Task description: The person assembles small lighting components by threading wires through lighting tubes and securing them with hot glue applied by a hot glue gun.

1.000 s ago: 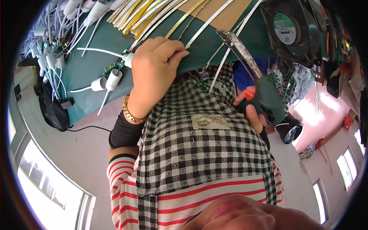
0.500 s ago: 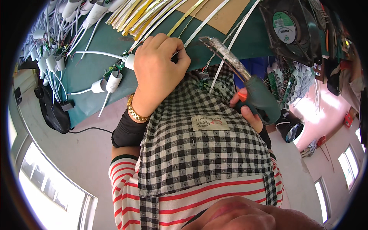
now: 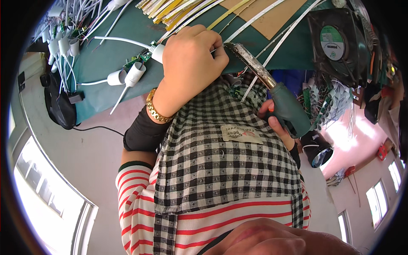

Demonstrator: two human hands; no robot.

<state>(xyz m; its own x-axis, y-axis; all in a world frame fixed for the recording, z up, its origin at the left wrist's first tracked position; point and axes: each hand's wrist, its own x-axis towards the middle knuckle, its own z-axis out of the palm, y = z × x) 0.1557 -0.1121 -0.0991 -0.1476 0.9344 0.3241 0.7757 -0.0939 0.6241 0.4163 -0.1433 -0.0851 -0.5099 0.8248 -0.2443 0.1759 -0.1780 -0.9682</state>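
My left hand is closed in a pinch above the near edge of the green table. Whatever its fingertips hold is hidden behind the hand. A white cylindrical housing with a white cable pokes out at its left side; I cannot tell whether the hand grips it. My right hand is wrapped round the dark green handle of a soldering gun with an orange trigger. Its worn metal barrel slants up and left, with the tip beside my left thumb and forefinger. Two more white housings with a green circuit board lie left of my left hand.
Many white housings with cables are heaped at far left. White and yellow strips lie at the back beside a brown board. A black fan stands at right, above hanging bundles of green boards.
The soldering gun's tip has come closer to my left fingers. My left hand stays pinched. The whole view has shifted slightly, moving the table's things to the right.
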